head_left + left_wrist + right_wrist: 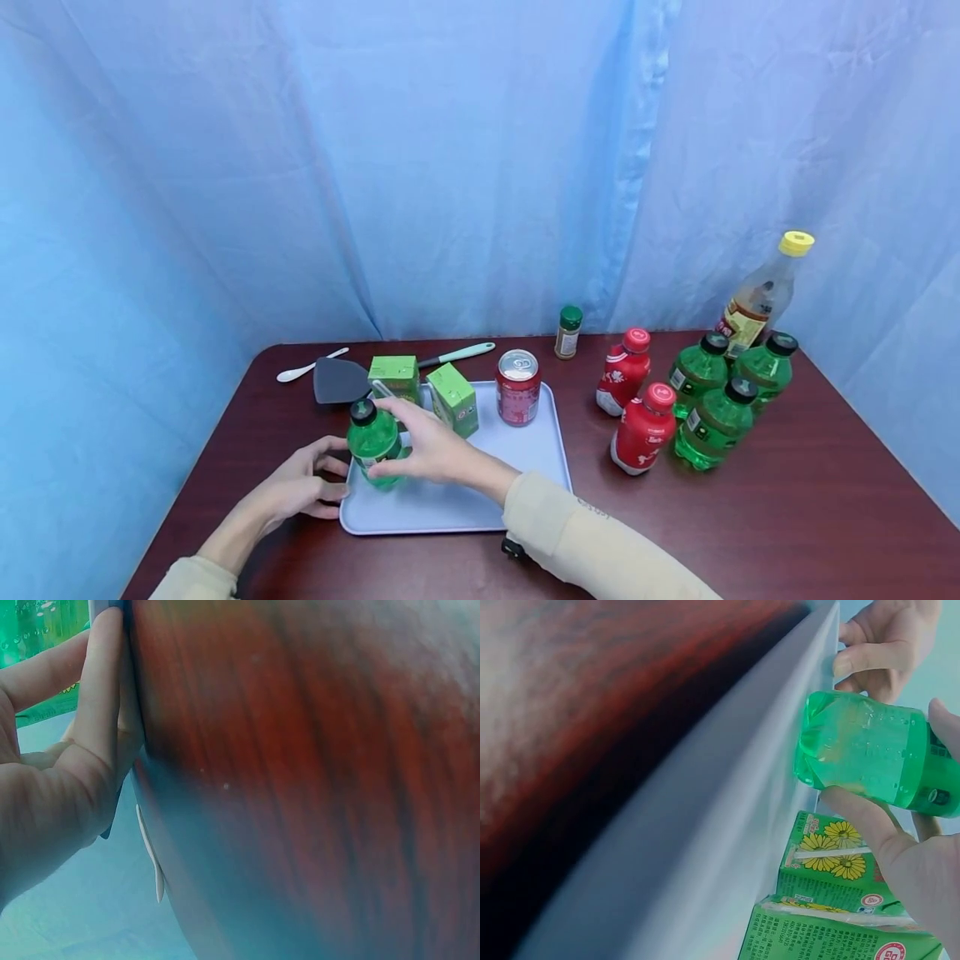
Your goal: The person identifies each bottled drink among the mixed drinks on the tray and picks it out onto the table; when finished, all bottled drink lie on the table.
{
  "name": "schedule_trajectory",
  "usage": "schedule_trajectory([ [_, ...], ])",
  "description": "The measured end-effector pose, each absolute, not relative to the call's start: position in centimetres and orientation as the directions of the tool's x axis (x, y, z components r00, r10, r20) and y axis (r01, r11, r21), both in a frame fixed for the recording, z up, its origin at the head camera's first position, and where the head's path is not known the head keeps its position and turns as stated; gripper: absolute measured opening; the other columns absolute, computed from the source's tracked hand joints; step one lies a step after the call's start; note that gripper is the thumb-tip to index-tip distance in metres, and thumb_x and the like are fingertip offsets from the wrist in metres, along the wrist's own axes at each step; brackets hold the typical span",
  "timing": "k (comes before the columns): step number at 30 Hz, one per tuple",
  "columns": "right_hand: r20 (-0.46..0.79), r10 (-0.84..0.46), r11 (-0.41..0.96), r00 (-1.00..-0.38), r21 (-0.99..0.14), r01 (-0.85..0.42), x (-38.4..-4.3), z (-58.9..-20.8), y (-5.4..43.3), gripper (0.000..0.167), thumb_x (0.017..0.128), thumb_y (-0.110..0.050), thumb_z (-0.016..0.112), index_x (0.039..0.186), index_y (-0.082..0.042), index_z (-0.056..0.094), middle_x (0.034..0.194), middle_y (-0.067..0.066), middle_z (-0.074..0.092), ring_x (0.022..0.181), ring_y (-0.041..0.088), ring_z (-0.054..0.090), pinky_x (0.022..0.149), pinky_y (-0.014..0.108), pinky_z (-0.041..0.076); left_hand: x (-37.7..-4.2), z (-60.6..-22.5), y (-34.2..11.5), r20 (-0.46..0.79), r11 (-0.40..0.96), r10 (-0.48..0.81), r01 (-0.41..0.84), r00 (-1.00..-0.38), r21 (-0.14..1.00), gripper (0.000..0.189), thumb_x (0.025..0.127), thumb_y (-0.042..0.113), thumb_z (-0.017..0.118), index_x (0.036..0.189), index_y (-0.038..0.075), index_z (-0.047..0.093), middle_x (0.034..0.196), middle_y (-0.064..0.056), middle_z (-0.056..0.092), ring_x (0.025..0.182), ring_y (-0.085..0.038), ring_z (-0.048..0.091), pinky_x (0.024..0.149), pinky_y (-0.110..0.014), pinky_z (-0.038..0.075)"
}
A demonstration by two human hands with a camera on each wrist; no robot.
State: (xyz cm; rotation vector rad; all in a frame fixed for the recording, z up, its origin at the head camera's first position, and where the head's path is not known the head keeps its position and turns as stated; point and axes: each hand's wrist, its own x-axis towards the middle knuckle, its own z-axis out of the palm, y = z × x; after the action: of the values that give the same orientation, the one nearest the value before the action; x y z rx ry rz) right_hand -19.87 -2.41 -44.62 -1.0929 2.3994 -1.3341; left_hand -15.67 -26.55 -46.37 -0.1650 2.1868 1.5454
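Note:
My right hand (pixel 431 442) holds a small green bottle (pixel 372 440) with a black cap, fingers and thumb around its sides. The bottle stands upright at the left end of a pale grey tray (pixel 517 471); its base is at the tray surface in the right wrist view. At the tray's left rim, my left hand (pixel 296 483) touches the edge with bent, spread fingers (pixel 101 682). Behind the bottle on the tray are two green drink cartons (pixel 393 377) (pixel 456 402), the right one turned at an angle. A red can (pixel 517 390) stands at the tray's back right.
Right of the tray stand two red bottles (pixel 624 372) (pixel 643 431), several green bottles (pixel 712 423) and a tall yellow-capped bottle (pixel 757 296). A green-capped spice jar (pixel 568 333) is at the back. A white spoon (pixel 311 365) and dark spatula (pixel 339 382) lie back left.

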Motion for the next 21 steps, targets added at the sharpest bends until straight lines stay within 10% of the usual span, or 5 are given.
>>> schedule_trajectory([
  [21, 0.171, -0.680, 0.325, -0.713, -0.802, -0.501, -19.86, -44.94, -2.27, 0.083, 0.087, -0.039, 0.081, 0.155, -0.021, 0.038, 0.152, -0.004, 0.047, 0.137, 0.012, 0.045, 0.112, 0.041, 0.040, -15.72, -46.62, -26.55, -0.422, 0.357, 0.168, -0.344, -0.891, 0.868, 0.067, 0.084, -0.005, 0.070, 0.144, 0.002, 0.042, 0.114, -0.020, 0.055, 0.087, -0.029, 0.064, 0.071, -0.050, 0.061],
])
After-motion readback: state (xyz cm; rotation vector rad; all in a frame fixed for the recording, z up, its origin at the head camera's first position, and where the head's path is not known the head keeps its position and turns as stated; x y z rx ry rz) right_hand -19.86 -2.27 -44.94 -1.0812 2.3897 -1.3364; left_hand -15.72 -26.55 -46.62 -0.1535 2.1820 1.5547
